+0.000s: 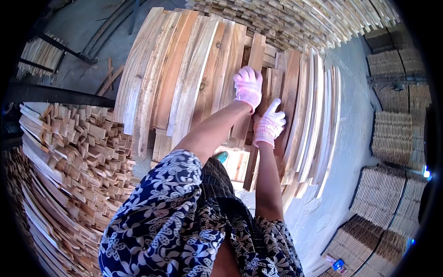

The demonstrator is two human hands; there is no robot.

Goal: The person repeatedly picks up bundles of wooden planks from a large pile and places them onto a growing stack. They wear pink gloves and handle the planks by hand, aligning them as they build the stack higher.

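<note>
Both of my hands wear white gloves with pink cuffs and are over a layer of long, rough wooden boards (181,69). My left hand (248,86) is closed over a narrow wooden board (256,51), its fingers curled at the board's surface. Lower and to the right, my right hand (270,121) has its fingers apart and rests against the boards beside a darker brown board (290,69). Between the hands, a gap in the layer shows shorter pieces beneath. The undersides of both hands are hidden.
A big heap of stacked wood pieces (87,157) stands close on my left. Another long wood stack (295,21) lies beyond the boards. Bundled slats (392,134) line the right side across the grey floor (353,111). Dark metal rails (104,34) are at the far left.
</note>
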